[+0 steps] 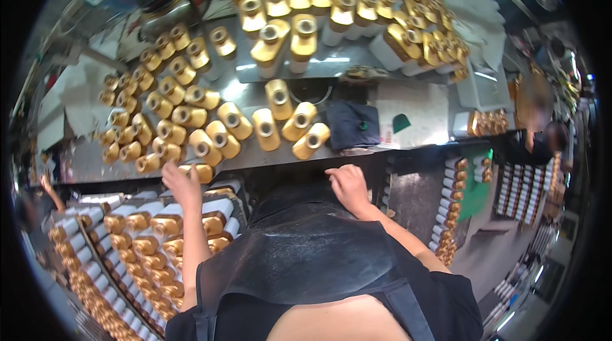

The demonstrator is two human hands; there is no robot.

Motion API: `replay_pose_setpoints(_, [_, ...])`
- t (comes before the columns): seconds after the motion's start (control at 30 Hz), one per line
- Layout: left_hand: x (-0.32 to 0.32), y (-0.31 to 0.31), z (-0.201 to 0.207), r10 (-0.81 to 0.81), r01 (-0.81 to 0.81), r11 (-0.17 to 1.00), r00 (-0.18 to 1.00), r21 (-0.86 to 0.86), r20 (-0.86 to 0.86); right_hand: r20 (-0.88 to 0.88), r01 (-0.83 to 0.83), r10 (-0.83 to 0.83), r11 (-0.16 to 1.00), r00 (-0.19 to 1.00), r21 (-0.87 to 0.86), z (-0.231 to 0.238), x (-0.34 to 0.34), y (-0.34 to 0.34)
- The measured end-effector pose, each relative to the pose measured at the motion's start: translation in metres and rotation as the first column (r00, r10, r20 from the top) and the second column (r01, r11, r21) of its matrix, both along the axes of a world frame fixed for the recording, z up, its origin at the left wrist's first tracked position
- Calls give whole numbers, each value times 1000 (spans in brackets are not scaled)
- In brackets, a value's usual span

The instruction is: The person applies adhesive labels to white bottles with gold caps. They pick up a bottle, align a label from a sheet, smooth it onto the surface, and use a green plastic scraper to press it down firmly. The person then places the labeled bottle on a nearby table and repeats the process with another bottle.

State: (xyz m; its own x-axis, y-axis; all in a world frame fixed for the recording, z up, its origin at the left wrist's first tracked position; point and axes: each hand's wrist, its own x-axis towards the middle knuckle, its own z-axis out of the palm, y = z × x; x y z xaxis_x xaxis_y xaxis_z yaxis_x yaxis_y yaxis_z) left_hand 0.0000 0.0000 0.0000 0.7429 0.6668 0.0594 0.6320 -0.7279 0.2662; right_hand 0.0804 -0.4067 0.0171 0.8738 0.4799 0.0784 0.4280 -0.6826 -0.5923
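Many bottle-shaped pieces with gold shoulders, round openings and pale bodies stand on the metal bench [239,161]. At the bench's near edge, my left hand [183,187] has its fingers and thumb around one gold-topped piece [203,174]; part of that piece is hidden by the hand. My right hand [349,187] hovers near the same edge, farther right, loosely bent with nothing visible in it. Closest to it on the bench is a gold-topped piece [311,141] that tilts to the right. A folded dark cloth [352,125] lies just beyond that hand.
Racks of gold-and-white pieces [150,223] fill the lower left. Farther back, a raised shelf [319,68] holds several rows more. White paper [417,108] carries a small green scrap [400,123]. More pieces [451,197] line the right side. A person [534,118] is at far right.
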Motion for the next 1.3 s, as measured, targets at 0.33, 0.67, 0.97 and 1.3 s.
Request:
replay_pose_setpoints(0.33, [53,-217,-9,-571,548,460,785,-699,239,-565,136,-318,930,762,-340,-76,-14,-166])
replay_pose_setpoints(0.67, [4,-261,-245,-333,30,836,820,-547,-465,-627,93,-289,940,724,-327,-267,57,-348])
replay_pose_setpoints(0.97, [21,-268,-440,-600,375,775,691,-509,-404,-331,250,-429,849,840,-466,-449,107,-332])
replay_pose_setpoints(1.3, [-15,-312,-403,-598,163,743,598,-650,-533,-325,289,-506,797,799,-530,-460,109,-384])
